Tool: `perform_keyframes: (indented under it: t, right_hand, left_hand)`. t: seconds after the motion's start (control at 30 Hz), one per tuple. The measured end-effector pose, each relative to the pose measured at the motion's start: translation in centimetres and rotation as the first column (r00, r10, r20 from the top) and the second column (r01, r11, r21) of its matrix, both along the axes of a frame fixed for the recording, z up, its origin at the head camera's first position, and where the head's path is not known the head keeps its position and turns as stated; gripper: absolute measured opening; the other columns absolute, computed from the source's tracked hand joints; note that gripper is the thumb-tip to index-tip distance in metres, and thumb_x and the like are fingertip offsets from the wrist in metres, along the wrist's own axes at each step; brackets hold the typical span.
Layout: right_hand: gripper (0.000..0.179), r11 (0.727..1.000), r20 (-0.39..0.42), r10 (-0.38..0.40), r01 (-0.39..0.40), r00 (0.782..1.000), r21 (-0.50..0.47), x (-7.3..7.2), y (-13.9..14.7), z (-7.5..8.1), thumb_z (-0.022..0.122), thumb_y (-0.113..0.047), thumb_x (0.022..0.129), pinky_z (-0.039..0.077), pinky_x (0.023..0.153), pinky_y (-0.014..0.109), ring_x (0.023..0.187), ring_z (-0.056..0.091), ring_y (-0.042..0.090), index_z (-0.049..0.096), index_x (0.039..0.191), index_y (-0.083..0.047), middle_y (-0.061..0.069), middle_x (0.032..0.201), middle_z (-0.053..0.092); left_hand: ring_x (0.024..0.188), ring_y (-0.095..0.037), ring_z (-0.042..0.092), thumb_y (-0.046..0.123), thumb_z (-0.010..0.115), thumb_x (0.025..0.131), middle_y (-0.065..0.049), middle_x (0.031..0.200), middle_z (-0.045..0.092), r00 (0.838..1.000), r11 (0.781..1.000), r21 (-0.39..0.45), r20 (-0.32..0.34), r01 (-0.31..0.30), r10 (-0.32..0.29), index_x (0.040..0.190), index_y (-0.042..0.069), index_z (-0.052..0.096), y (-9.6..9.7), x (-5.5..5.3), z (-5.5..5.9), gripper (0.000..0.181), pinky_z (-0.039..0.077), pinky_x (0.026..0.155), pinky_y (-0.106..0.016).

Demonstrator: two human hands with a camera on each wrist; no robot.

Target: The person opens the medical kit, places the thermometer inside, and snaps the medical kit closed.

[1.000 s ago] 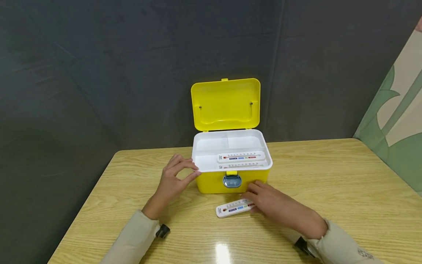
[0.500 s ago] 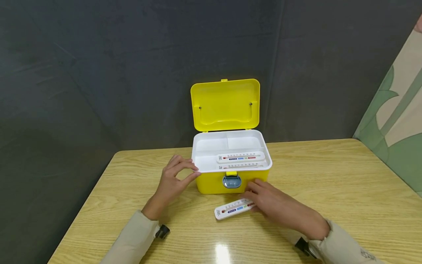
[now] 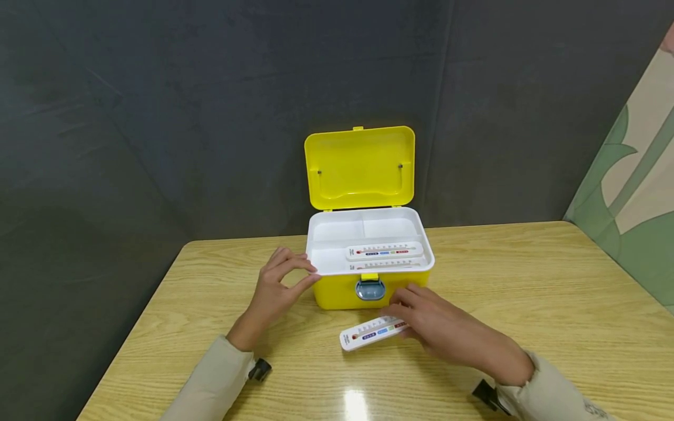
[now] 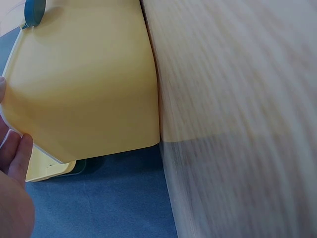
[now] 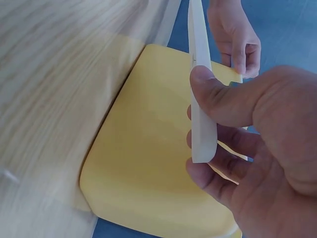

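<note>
My right hand [image 3: 439, 321] pinches a flat white thermometer [image 3: 368, 334] by its right end, in front of the yellow storage box [image 3: 337, 293]. Thumb and fingers lie on opposite faces of that thermometer [image 5: 200, 119] in the right wrist view. At the box's front left corner my left hand [image 3: 279, 283] pinches the rim between thumb and fingers. Inside the box, the white tray [image 3: 329, 257] bears a second thermometer [image 3: 385, 251] and a third thermometer [image 3: 387, 265], both in the front compartment. The third is partly hidden by the front rim.
The yellow lid [image 3: 360, 169] stands raised behind the tray. A blue-grey latch [image 3: 371, 289] hangs on the box's front. All this rests on a wooden table [image 3: 221, 304], with a dark cloth [image 3: 210, 146] behind it and a patterned panel [image 3: 642, 193] at the right.
The thermometer in my right hand has shifted slightly left and looks a little raised from the table. My left hand and the box have stayed put.
</note>
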State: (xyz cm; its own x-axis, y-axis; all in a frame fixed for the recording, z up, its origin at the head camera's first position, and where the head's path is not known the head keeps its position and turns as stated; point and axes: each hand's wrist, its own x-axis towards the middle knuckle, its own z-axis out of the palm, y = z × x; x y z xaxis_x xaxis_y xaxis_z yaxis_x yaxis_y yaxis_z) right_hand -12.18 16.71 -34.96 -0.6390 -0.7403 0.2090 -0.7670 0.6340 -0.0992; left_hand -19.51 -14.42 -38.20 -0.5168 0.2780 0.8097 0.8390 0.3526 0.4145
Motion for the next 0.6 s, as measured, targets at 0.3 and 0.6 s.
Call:
perform_keyframes:
  t: [0.3,0.6]
  right_hand:
    - [0.050,1.000,-0.005,-0.008,0.008,1.000,-0.019,0.3,0.0,0.6,0.077,-0.012,0.086,0.051,0.085,0.029,0.098,0.051,0.008,0.061,0.130,-0.030,-0.009,0.109,0.060]
    - [0.058,1.000,0.002,-0.028,0.028,1.000,-0.010,0.6,0.0,1.2,0.079,-0.013,0.085,0.051,0.085,0.028,0.099,0.051,0.008,0.057,0.135,-0.034,-0.011,0.110,0.061]
  left_hand:
    - [0.096,-0.024,0.060,-0.003,0.086,0.070,-0.002,0.080,0.058,1.000,1.000,0.002,0.017,0.011,-0.011,0.087,0.011,0.074,0.0,0.0,0.0,0.025,0.048,0.099,-0.020]
    - [0.095,-0.023,0.060,-0.003,0.086,0.070,-0.002,0.080,0.058,1.000,1.000,0.006,0.014,0.011,-0.011,0.087,0.011,0.074,-0.1,-0.1,-0.1,0.026,0.048,0.100,-0.019]
